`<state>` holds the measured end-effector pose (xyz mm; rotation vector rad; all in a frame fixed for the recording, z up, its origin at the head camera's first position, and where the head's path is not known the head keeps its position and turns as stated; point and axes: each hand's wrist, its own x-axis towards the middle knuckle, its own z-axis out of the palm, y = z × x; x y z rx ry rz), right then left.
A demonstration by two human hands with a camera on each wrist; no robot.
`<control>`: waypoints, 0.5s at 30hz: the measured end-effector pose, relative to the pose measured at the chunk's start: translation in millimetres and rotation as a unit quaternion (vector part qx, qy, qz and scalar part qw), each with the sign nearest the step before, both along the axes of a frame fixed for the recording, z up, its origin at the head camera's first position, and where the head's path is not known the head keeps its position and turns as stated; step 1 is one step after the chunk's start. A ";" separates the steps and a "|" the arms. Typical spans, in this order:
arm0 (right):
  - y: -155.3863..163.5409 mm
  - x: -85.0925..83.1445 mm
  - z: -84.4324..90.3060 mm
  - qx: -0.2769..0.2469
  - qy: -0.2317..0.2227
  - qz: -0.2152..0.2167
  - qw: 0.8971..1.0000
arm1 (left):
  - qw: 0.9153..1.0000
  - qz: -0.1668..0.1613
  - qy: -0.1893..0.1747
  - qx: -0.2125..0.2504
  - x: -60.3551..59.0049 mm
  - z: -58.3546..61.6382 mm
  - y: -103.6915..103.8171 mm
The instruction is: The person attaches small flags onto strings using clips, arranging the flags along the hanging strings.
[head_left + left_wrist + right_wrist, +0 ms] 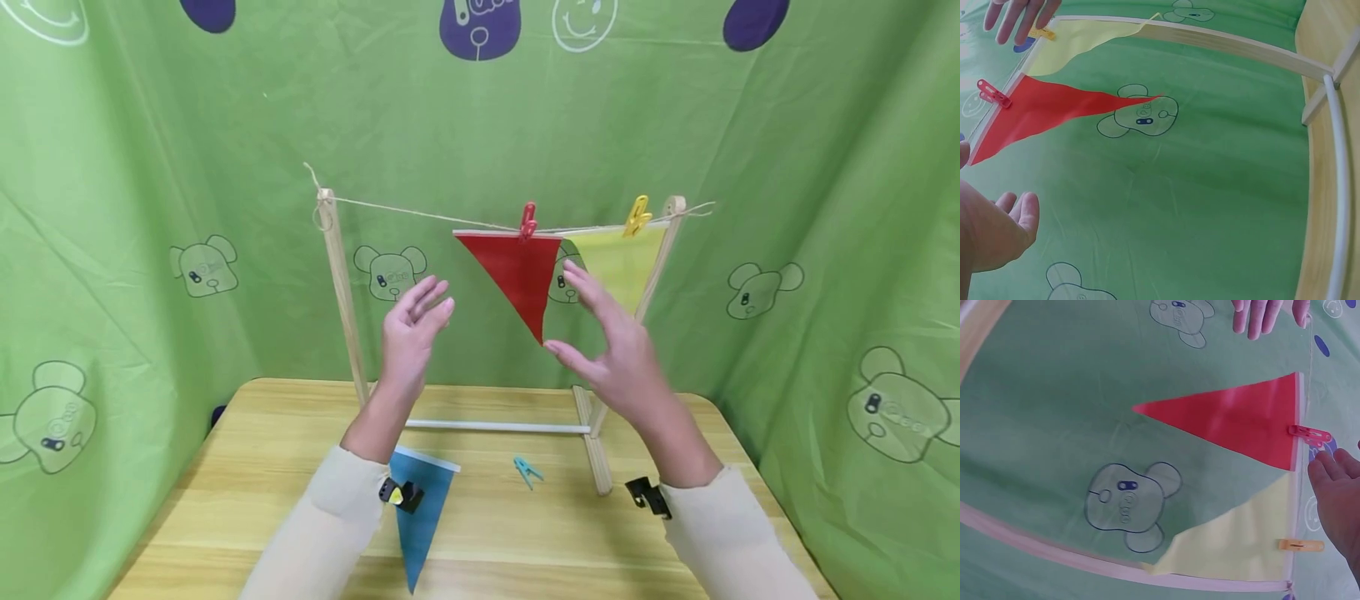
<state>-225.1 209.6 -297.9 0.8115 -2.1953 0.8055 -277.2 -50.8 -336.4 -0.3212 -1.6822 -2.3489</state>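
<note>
A red triangular pennant (517, 271) hangs from a string (420, 212), held by a red clothespin (528, 222). Beside it on the right hangs a yellow pennant (618, 262) under a yellow clothespin (637, 217). My right hand (622, 354) is raised in front of the two pennants, fingers extended and thumb apart, holding nothing. To the left of the red pennant, my left hand (412, 333) is held up with loosely bent fingers and nothing in them. On the table lie a blue pennant (426, 508), partly covered by the left sleeve, and a teal clothespin (528, 472).
Two wooden posts, left (341, 292) and right (651, 287), carry the string. A white bar (495, 427) joins them low down. The frame stands on a wooden table (525, 533). Green printed curtain (480, 117) surrounds it at the back and sides.
</note>
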 end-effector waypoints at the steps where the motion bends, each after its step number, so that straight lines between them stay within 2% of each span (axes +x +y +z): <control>1: 0.4 0.9 -3.2 -0.002 -0.007 -0.001 1.000 | 1.000 -0.001 0.000 -0.001 1.4 -2.2 -1.0; 11: 4.5 4.1 -35.8 -0.025 -0.045 -0.002 0.999 | 1.000 -0.017 0.000 -0.015 14.0 -26.7 -10.5; 15: 6.7 4.0 -51.1 -0.050 -0.087 -0.004 0.995 | 0.999 -0.020 0.002 -0.033 17.2 -37.1 -15.4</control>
